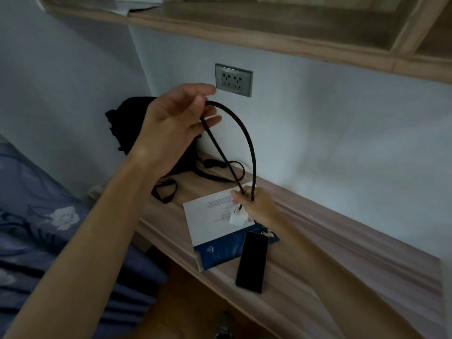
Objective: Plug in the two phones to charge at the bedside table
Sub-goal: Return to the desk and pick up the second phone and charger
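A black fabric bag with loose straps (pixel 127 126) slumps against the pale wall (pixel 342 130), with a white-and-blue printed paper leaflet (pixel 208 216) lying to the right of the bag, a blue floral bedspread (pixel 49 228) to its left and a light wooden shelf (pixel 244 28) above it.

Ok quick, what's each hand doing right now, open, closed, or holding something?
Left hand: raised, pinching the top of the black cable loop.
Right hand: gripping both cable strands low, just above the white charger.
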Motion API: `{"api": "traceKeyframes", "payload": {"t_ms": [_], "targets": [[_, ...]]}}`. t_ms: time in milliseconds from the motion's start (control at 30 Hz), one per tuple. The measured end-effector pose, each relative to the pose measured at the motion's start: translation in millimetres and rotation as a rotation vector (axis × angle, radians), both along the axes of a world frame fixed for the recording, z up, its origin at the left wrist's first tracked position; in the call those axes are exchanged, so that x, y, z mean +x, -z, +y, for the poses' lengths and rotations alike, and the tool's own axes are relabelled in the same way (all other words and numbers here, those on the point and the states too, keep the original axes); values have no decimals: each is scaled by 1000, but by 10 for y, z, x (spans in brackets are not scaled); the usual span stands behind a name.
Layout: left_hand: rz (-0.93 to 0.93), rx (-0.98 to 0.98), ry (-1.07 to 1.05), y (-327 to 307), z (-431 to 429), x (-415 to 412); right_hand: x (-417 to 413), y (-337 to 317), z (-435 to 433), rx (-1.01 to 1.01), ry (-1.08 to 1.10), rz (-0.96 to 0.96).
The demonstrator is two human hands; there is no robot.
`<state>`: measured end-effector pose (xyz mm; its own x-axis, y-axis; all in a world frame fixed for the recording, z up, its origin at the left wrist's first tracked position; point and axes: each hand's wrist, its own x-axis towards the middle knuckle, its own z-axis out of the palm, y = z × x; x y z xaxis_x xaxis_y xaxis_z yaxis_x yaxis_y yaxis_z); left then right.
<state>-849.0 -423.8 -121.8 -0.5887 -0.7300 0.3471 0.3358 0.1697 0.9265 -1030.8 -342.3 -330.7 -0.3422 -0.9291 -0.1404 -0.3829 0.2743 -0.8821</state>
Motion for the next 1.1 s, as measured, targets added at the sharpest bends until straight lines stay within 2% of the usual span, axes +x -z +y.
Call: {"api": "traceKeyframes", "payload": {"t_ms": [100,233,300,433,533,600,700,767,833,933,1033,1100], "targets": [[68,54,-47,-117,-143,116,-60,14,46,62,-67,17],[125,95,-145,-150,-330,252,40,-53,119,88,-151,-119],[83,78,-245,-78,-437,329,130,-108,150,108,-179,-181],[-152,34,-522,266,-629,400,178,-184,216,94,-168,-204],[-466,-177,-691,631,-695,420,101,-285,272,52,-122,-274],[-667,-304,-725,878,-652,416,64,-378,292,-10,-116,-248],[-733,-348,-624,1123,-440,315,81,-498,309,-97,-101,-127],[-721,-398,-449,1218,-254,172,121,-581,315,-174,-116,-9],[-670,-341,-236,1274,-51,-4,165,-667,319,-260,-139,49],[-588,-48,-22,1318,269,-252,189,-821,328,-400,-80,-66],[-533,139,2,1356,469,-438,155,-836,303,-508,147,-169],[-484,205,-14,1365,558,-551,147,-850,294,-495,277,-286]]}}
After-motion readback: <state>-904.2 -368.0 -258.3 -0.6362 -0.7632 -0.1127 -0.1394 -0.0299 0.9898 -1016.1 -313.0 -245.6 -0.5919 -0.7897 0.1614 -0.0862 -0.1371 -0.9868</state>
